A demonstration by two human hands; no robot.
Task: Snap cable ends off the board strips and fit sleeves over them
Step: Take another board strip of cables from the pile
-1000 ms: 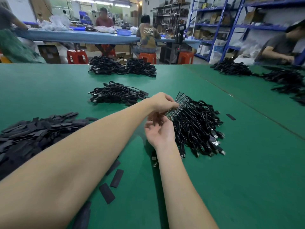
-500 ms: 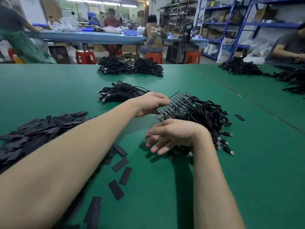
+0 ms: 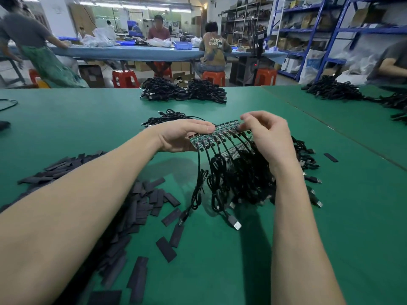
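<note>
A green board strip with several black cables soldered to it is lifted above the green table. My left hand holds its left end, thumb on top. My right hand pinches the strip's right end with curled fingers. The cables hang down from the strip onto a black cable heap below; USB plugs lie at their ends. Flat black sleeves lie in a large pile under and left of my left forearm.
More cable bundles lie beyond the hands, at the table's far edge and on the right. A single sleeve lies at the right. People sit at a blue bench behind; shelving stands right.
Both hands have lifted the board strip off the heap and hold it by its two ends; my right hand moved from below the strip to its right end. The camera tilted up.
</note>
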